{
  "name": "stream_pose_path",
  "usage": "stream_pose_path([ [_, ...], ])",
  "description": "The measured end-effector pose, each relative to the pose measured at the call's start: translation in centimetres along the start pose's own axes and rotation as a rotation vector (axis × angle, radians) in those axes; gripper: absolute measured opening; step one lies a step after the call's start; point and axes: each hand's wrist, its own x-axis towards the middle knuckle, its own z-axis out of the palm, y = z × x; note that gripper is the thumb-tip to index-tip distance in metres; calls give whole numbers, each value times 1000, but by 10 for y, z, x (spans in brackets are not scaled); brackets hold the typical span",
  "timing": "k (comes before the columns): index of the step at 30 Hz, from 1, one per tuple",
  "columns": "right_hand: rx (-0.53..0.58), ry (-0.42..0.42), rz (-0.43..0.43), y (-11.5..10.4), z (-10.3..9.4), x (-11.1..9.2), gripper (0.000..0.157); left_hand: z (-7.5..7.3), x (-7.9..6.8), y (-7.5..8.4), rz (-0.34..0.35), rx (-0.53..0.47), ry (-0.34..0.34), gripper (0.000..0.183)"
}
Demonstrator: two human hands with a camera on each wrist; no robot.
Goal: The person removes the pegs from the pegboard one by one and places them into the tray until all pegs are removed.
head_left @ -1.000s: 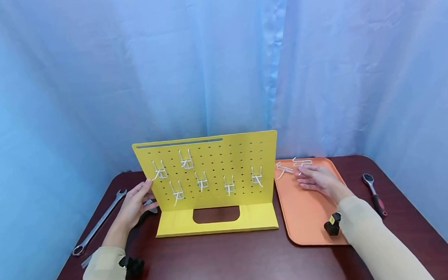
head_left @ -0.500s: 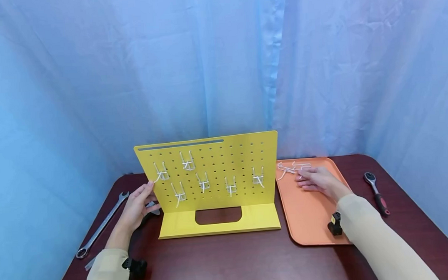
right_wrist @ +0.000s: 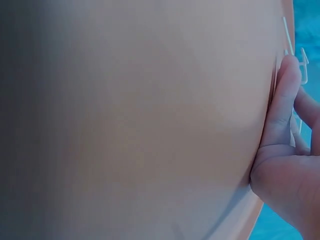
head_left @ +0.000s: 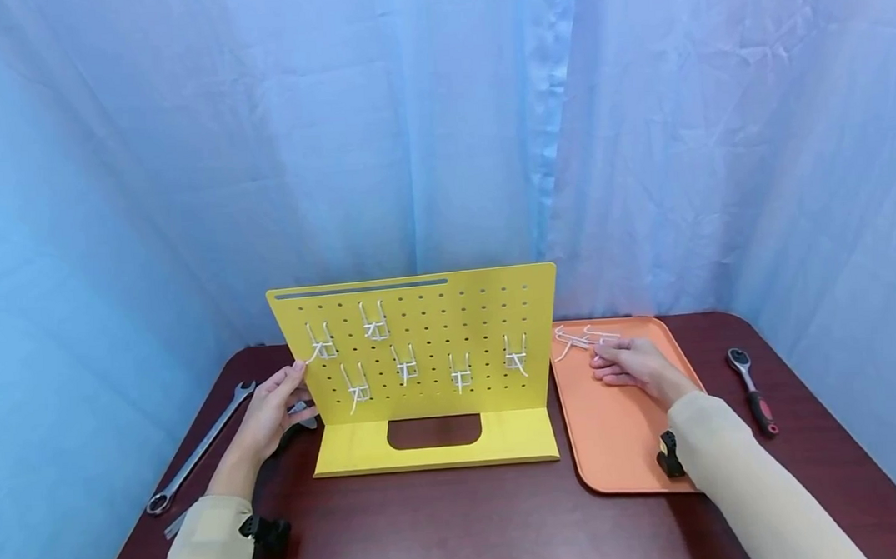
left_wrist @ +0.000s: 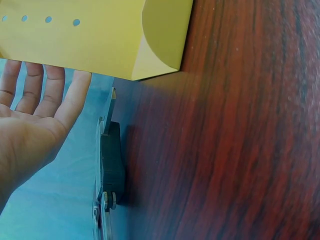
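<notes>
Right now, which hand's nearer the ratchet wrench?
Right: the right hand is over the orange tray, left of the ratchet wrench; the left hand is farther left, touching the yellow pegboard.

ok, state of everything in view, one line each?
Board: upright
Board hooks: six, mounted
Tray: flat
Loose hooks: lying on tray
Wrench: lying flat
Ratchet: lying flat
Dark tool: lying, partly hidden
Left hand: gripping board's edge
Right hand: over tray, grip unclear
Curtain: hanging

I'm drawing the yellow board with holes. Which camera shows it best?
The head view: the yellow board shows from top edge to base, with white hooks on it. The left wrist view catches only part, with some holes; the right wrist view shows none of it.
</notes>
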Motion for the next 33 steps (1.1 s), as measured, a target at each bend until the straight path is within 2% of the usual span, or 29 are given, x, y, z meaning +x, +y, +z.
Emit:
stream_pose_path([
  [9,8,37,39,1,2,2,43,-1,-1,0,7,15,1,42],
  [20,73,-16,19,-3,-1,-8,66,1,0,-1,6,13,-6,44],
  [26,102,-57,19,-6,-3,-14,65,1,0,-1,7,7,-14,43],
  [33,63,-97,28,-7,-11,-17,59,-1,0,0,15,-10,-28,40],
])
